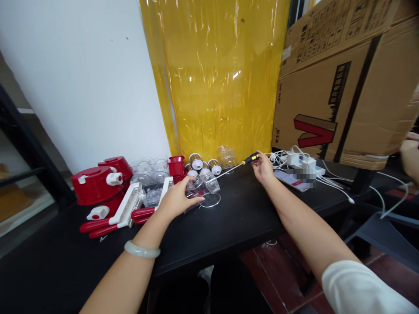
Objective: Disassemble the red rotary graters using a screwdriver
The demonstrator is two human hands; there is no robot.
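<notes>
My right hand point(262, 170) grips the black-and-yellow handle of a screwdriver point(251, 158). Its long thin shaft points left and down, its tip at or close to a clear plastic part point(211, 182); contact is hard to make out. My left hand point(176, 198) has thumb and fingers around the clear plastic pieces, partly hiding them. A clear round rim point(211, 200) lies by the thumb. Just behind are several small motors with metallic cylindrical bodies point(196, 162). Red-handled white parts point(127, 209) lie left of my left hand.
Red housings point(96, 185), clear cups point(144, 168) and a red container point(176, 165) stand left on the black table point(229, 224). To the right are a phone point(291, 179), white chargers with cables point(293, 158) and a large cardboard box point(327, 96). Another person's hand point(410, 152) shows far right.
</notes>
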